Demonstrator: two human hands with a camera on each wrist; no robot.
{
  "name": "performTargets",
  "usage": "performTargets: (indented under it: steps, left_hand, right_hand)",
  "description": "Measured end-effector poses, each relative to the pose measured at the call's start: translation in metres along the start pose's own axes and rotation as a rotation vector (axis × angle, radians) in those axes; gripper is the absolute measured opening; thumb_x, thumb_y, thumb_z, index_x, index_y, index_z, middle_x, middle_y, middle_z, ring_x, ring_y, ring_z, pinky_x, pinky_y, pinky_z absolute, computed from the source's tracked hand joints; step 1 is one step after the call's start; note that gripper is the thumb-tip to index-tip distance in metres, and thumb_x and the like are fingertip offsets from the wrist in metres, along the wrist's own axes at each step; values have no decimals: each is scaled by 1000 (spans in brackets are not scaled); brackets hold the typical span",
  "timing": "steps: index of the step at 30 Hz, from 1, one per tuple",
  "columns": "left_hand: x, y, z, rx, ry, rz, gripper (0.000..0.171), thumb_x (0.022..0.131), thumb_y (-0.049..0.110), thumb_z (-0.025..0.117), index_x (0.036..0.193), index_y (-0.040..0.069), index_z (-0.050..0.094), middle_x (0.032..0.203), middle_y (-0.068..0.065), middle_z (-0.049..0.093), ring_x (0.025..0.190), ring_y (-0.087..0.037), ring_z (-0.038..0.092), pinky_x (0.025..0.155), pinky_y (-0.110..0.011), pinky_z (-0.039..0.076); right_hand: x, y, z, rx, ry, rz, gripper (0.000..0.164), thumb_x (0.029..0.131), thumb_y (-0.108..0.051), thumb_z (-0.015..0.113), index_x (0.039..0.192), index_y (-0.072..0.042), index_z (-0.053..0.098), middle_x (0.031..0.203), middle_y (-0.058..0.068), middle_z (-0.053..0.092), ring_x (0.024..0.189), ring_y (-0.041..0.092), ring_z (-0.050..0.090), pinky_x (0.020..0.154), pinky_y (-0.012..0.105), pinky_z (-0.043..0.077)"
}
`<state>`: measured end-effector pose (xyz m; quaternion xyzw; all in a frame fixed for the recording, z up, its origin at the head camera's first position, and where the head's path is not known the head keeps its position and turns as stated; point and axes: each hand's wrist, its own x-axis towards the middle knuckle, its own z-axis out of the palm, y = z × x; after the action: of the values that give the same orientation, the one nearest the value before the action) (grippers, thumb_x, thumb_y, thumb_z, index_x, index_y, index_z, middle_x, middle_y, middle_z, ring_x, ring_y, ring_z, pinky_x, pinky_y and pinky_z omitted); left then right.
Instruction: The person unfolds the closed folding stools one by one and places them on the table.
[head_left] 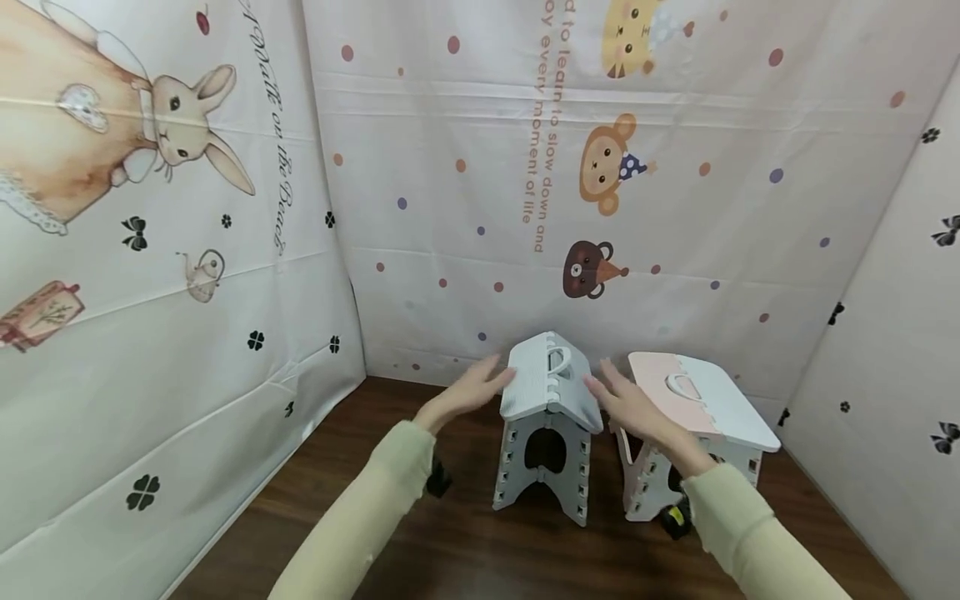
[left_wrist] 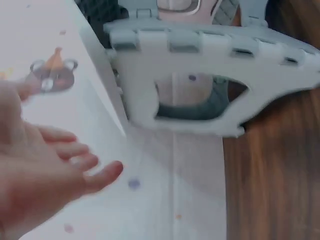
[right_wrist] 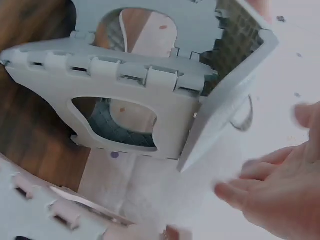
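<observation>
A pale blue-grey folding stool [head_left: 551, 375] stands on the floor with its top bent up into a peak like a roof; a loop handle [head_left: 559, 360] sticks up at the ridge. My left hand [head_left: 472, 385] is beside the stool's left top panel with fingers extended. On the other side, my right hand [head_left: 628, 404] is spread near the right panel. In both wrist views, the left hand [left_wrist: 45, 170] and right hand [right_wrist: 280, 180] appear apart from the stool and hold nothing. The stool's side leg panel with its oval cutout shows in the left wrist view.
A second folding stool [head_left: 701, 392], pink and pale blue, stands to the right with its top nearly flat, partly behind my right forearm. Dark wood-look floor [head_left: 465, 542] lies below. Printed white cloth walls [head_left: 450, 208] rise behind and at both sides.
</observation>
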<state>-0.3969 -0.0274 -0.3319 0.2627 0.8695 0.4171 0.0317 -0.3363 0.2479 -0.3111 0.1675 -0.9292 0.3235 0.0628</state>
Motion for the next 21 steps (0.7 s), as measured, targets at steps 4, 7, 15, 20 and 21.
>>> performTargets:
  steps: [4, 7, 15, 20, 21]
  left_hand:
    - [22, 11, 16, 113, -137, 68, 94, 94, 68, 33, 154, 5, 0, 163, -15, -1, 151, -32, -4, 122, -48, 6]
    - [27, 9, 27, 156, -206, 25, 99, 89, 76, 30, 155, 9, -2, 164, -9, -4, 152, -29, -6, 122, -49, 7]
    - [28, 4, 29, 162, -203, 44, 101, 86, 81, 25, 155, 12, -2, 164, -5, -7, 152, -27, -8, 120, -55, 6]
    - [27, 3, 27, 161, -191, 62, 100, 88, 79, 28, 155, 11, -1, 164, -8, -5, 152, -28, -7, 120, -55, 6]
    - [27, 3, 27, 162, -189, 62, 99, 88, 78, 28, 155, 11, 0, 164, -7, -5, 152, -27, -7, 120, -55, 6]
  right_hand:
    - [23, 1, 19, 6, -38, -37, 79, 104, -45, 29, 149, 10, -5, 157, 32, -11, 145, 49, -10, 115, 64, 1]
    - [28, 7, 33, 39, -105, -37, 77, 105, -45, 24, 149, 7, -11, 157, 29, -15, 145, 47, -13, 115, 64, 0]
    - [28, 11, 40, 65, -78, -54, 73, 105, -44, 21, 151, 6, -7, 159, 27, -10, 146, 46, -9, 114, 65, 1]
    - [29, 9, 39, -9, -74, -11, 71, 105, -44, 15, 150, 7, -6, 159, 26, -7, 148, 44, -8, 115, 64, -4]
    - [29, 9, 38, -20, -77, -2, 70, 105, -43, 13, 150, 7, -5, 159, 27, -7, 147, 44, -8, 115, 64, -5]
